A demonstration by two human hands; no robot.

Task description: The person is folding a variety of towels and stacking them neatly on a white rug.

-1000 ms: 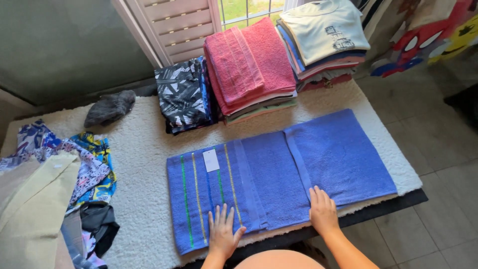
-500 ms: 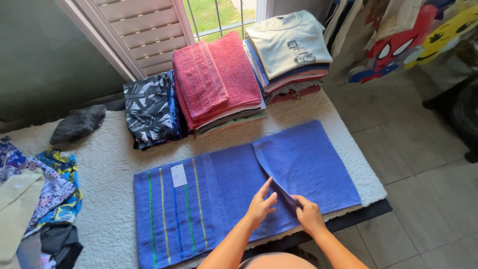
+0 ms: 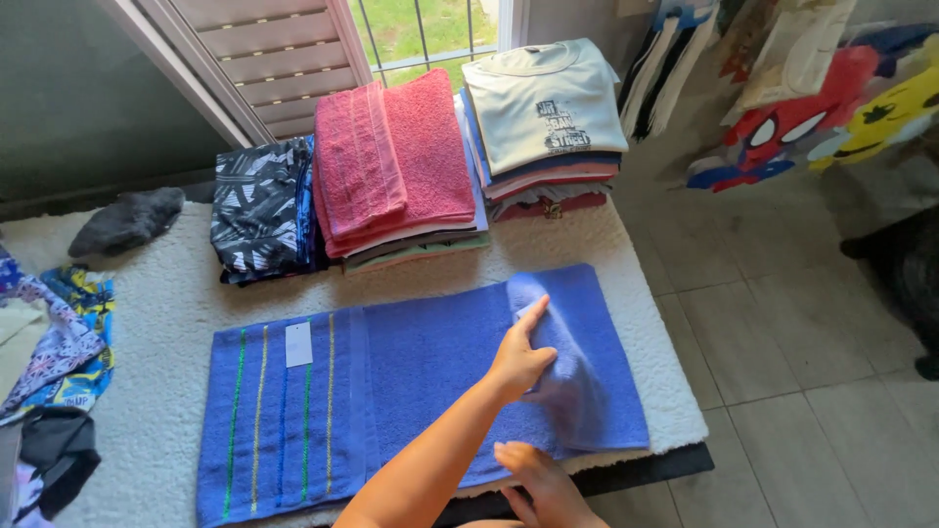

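Left hand [image 3: 520, 357] is resting on the blue towel [image 3: 411, 381], fingers together and pointing away from the body, thumb side pressing into a raised fold of the cloth — looks like it is pinching or pushing that fold, grip not fully visible. Right hand [image 3: 538, 479] is sitting lower, at the near edge of the towel, fingers curled over the hem; cannot tell how tightly it is holding.

The towel is lying flat on the white fleece cover [image 3: 147, 323], striped end and white label [image 3: 298, 344] well to the left of both hands, the lifted flap just right of the left hand.

Beyond the hands: a red towel stack [image 3: 391, 166], a pile topped by a pale printed shirt [image 3: 543, 103] to its right, a dark patterned garment [image 3: 259, 205] to its left. Unfolded clothes [image 3: 54, 342] are heaped far left.

Risk, as a judgement — the flap is bunching rather than lying in a clean crease, so the edges could end up misaligned. The towel's near edge is also hanging at the table's front, so a pull toward the body could drag it off.
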